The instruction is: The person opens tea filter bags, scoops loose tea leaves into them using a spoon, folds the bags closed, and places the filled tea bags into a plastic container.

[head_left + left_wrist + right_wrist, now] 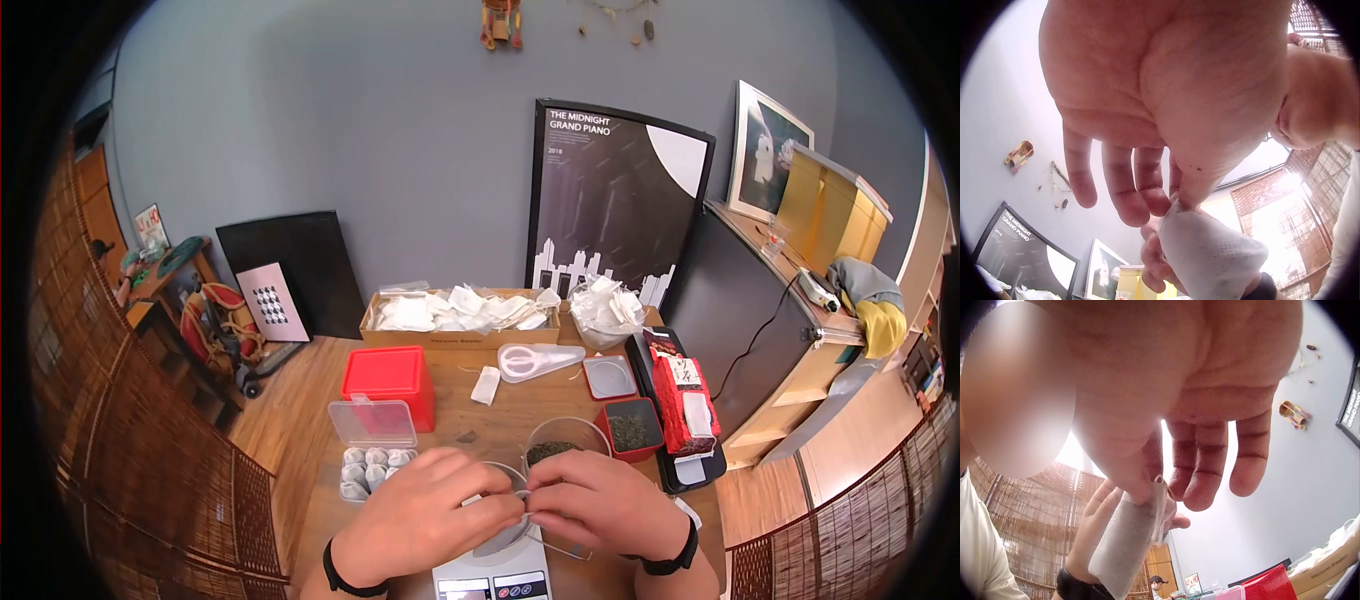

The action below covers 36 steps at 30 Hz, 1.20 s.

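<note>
Above a kitchen scale (452,583), my left hand (430,515) and right hand (605,505) meet fingertip to fingertip. Between them hangs a white mesh tea bag (1210,253), bulging toward its lower end. My left thumb and fingers pinch its gathered top in the left wrist view. In the right wrist view, my right thumb and forefinger pinch the top edge of the same tea bag (1122,540), beside a thin string loop. The hands hide most of the bag in the head view. Right behind my right hand stands a clear bowl (567,420) of dark loose tea.
At left, a clear hinged box (372,425) holds several filled tea bags beside a red container (390,385). A cardboard box (455,338) of white bags stands at the back. A red square tin (657,430) of tea and a red packet (680,400) lie right.
</note>
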Each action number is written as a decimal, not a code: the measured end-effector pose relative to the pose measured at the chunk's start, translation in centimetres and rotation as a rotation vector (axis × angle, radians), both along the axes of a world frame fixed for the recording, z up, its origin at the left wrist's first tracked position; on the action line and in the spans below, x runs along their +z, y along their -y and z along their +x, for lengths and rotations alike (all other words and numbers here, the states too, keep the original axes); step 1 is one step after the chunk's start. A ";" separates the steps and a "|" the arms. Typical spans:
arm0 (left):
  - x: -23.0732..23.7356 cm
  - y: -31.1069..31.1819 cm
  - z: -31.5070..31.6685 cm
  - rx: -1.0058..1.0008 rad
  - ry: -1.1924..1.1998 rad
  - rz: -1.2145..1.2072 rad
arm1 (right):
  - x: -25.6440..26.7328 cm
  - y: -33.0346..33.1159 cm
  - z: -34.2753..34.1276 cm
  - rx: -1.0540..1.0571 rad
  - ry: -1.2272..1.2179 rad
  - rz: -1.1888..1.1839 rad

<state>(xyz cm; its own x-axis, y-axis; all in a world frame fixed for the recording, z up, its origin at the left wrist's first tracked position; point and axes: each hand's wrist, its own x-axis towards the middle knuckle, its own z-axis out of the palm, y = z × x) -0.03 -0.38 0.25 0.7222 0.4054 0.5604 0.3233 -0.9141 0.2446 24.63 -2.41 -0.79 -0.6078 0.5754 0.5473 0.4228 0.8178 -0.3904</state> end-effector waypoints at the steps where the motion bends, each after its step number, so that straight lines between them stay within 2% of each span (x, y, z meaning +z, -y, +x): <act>1: -0.1 -0.1 0.0 -0.008 0.019 0.009 | 0.0 0.0 0.0 0.008 -0.004 0.000; 9: 0.0 -0.2 -0.1 -0.033 0.072 0.015 | -0.1 0.1 0.1 0.014 -0.030 -0.013; 20: 0.0 -0.2 -0.1 -0.040 0.071 -0.001 | 0.4 0.3 0.3 0.024 -0.024 0.112; 36: 0.1 -0.2 -0.1 -0.060 0.039 -0.076 | 0.1 0.3 0.0 0.005 -0.020 0.098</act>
